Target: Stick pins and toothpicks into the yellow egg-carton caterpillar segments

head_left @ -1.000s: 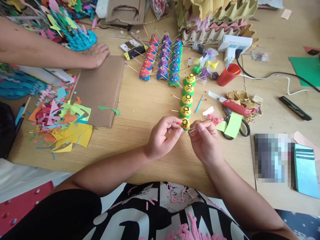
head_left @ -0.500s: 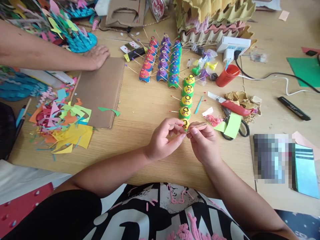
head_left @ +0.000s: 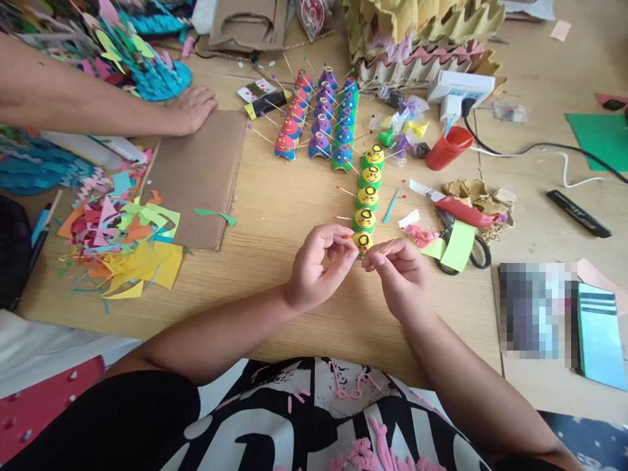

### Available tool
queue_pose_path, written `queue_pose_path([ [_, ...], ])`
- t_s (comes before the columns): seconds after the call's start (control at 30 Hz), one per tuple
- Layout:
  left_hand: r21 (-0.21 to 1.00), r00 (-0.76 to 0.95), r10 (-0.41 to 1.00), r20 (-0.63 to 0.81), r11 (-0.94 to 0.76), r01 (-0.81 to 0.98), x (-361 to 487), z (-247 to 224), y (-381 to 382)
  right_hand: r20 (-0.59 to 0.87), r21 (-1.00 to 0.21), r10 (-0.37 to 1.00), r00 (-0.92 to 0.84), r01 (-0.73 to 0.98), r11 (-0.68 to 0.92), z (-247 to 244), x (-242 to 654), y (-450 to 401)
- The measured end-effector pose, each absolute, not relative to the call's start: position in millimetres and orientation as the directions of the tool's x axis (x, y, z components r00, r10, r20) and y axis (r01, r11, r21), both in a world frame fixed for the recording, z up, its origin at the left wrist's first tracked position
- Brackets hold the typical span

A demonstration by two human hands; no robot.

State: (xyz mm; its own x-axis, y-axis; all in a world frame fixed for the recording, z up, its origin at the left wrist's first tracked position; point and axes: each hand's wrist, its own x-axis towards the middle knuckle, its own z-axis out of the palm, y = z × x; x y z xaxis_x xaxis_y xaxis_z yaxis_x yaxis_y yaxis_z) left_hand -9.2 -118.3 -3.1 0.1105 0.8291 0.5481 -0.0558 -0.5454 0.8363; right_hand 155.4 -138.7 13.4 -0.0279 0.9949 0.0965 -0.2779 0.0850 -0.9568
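Observation:
Just in front of me, my left hand [head_left: 321,267] is closed in a pinch beside the nearest yellow-and-green egg-carton caterpillar [head_left: 364,217]. A small red spot shows at its fingertips; what they hold, if anything, I cannot make out. Between the thumb and fingers of my right hand [head_left: 400,271] is a thin wooden stick [head_left: 388,248]. The caterpillar has yellow domes with dark rings and painted faces, and red-tipped sticks poke out from its sides. My hands are a little apart, at its near end.
Red-and-blue [head_left: 293,118], purple-and-blue [head_left: 321,118] and blue-and-green caterpillars [head_left: 345,124] stand behind. A co-worker's hand [head_left: 193,110] rests on cardboard [head_left: 201,176] at left. Paper scraps [head_left: 132,229] lie nearby. A red cup [head_left: 449,149], a red-handled cutter [head_left: 464,206] and scissors [head_left: 483,252] are at right.
My hands have drawn slightly apart and away from the caterpillar's near end. The stick stays in my right hand. The co-worker's hand has hardly moved.

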Motion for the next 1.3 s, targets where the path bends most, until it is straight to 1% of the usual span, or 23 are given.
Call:
queue_pose_path([
  [0.17, 0.817, 0.096, 0.811, 0.577, -0.574, -0.065, -10.2, -1.9, -117.8, 0.099, -0.992, 0.995, -0.016, -0.081, 0.097, 12.6, 156.2, -144.9],
  [0.33, 0.796, 0.056, 0.794, 0.605, -0.603, -0.057, -10.3, 1.0, -115.1, 0.144, -0.988, 0.985, -0.096, 0.04, 0.148, 9.4, 156.9, -145.4],
  [0.43, 0.791, 0.036, 0.791, 0.611, -0.609, -0.054, -9.9, 2.1, -113.9, 0.191, -0.975, 0.975, -0.11, 0.098, 0.202, 9.7, 156.3, -144.9],
  [0.53, 0.797, 0.026, 0.797, 0.604, -0.603, -0.035, -10.0, 2.6, -113.5, 0.244, -0.952, 0.966, -0.087, 0.169, 0.255, 12.9, 155.8, -144.7],
  [0.73, 0.781, 0.041, 0.781, 0.623, -0.624, 0.016, -12.8, 1.7, -111.7, 0.345, -0.885, 0.934, -0.09, 0.301, 0.356, 20.3, 155.8, -145.7],
  [0.83, 0.775, 0.049, 0.775, 0.629, -0.631, 0.036, -14.0, 1.0, -109.9, 0.332, -0.89, 0.939, -0.088, 0.301, 0.343, 20.1, 156.3, -146.3],
  [1.1, 0.776, 0.054, 0.776, 0.628, -0.63, 0.018, -13.2, 3.1, -109.1, 0.169, -0.971, 0.984, -0.05, 0.164, 0.175, 12.9, 156.7, -147.8],
  [1.3, 0.792, 0.068, 0.789, 0.61, -0.611, -0.014, -13.1, 1.6, -109.3, 0.142, -0.98, 0.988, -0.052, 0.13, 0.148, 12.1, 156.7, -147.9],
])
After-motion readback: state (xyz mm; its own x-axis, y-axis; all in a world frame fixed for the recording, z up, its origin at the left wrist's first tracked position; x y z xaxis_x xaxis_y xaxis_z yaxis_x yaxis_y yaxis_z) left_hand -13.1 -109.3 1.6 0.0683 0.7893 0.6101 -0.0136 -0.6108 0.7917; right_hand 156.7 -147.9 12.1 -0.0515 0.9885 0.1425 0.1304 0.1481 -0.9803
